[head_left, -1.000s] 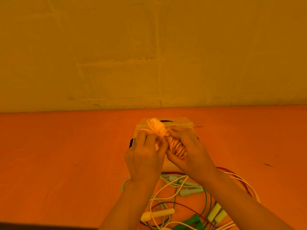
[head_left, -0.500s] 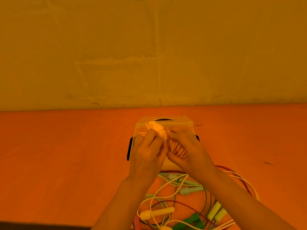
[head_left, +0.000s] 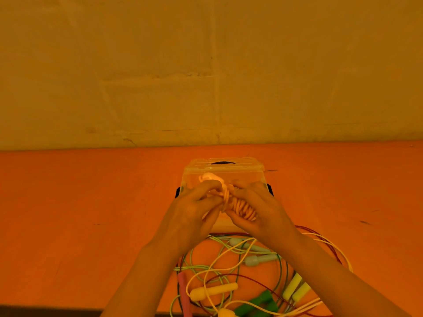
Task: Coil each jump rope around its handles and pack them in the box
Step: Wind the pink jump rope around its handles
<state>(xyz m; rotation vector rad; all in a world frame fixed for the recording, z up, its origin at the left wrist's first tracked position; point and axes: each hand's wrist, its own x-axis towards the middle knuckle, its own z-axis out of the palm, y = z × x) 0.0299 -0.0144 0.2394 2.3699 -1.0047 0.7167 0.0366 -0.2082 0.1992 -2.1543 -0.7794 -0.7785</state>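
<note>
A pale pink jump rope (head_left: 240,205), coiled round its handles, is held over the clear plastic box (head_left: 225,167) on the orange table. My right hand (head_left: 261,209) grips the coiled bundle from the right. My left hand (head_left: 194,209) pinches the rope's loose end at the bundle's left side. The handle tips (head_left: 209,177) poke out above my fingers, over the box's opening. The handles' lower part is hidden by my hands.
A tangle of loose jump ropes lies on the table below my wrists: yellow handles (head_left: 214,291), pale green handles (head_left: 258,259), dark green handles (head_left: 258,305), lime handles (head_left: 295,289), a pink handle (head_left: 184,291), a dark red cord (head_left: 320,239). A yellow wall (head_left: 206,72) rises behind the table.
Both hands have lowered the coiled pink rope a little toward the box, and my left fingers have shifted along the loose end.
</note>
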